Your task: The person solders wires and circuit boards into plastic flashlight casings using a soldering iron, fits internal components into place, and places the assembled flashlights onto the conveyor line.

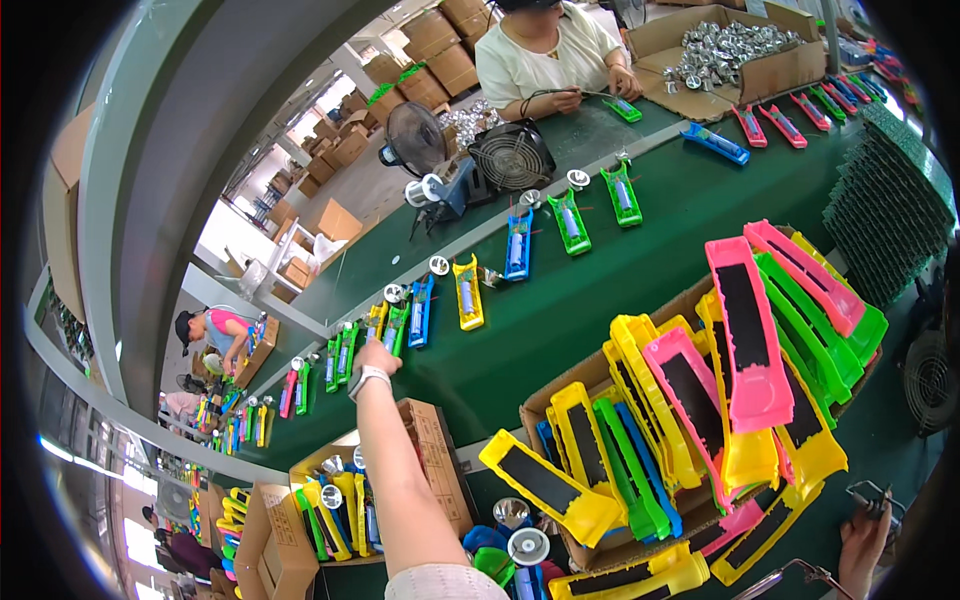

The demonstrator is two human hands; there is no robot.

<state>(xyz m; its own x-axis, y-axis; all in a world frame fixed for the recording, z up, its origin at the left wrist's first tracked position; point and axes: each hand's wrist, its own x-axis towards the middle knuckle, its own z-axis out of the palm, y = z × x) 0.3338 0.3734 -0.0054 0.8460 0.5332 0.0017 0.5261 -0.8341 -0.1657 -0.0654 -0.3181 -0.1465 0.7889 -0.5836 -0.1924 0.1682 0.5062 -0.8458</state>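
Observation:
My left hand, a white band on its wrist, reaches forward over the green belt. Its fingers close around the near end of a yellow flashlight housing, whose lower end they hide. Beside it lie green housings to the left and a green one and a blue one to the right, with batteries and round silver reflectors. At the lower right edge is my right hand, fingers bent round a dark tool with metal parts that I cannot make out.
A carton heaped with yellow, pink, green and blue shells stands front right; another box sits beside my left forearm. Across the belt a co-worker handles a green housing. Fans and green stacked trays stand nearby.

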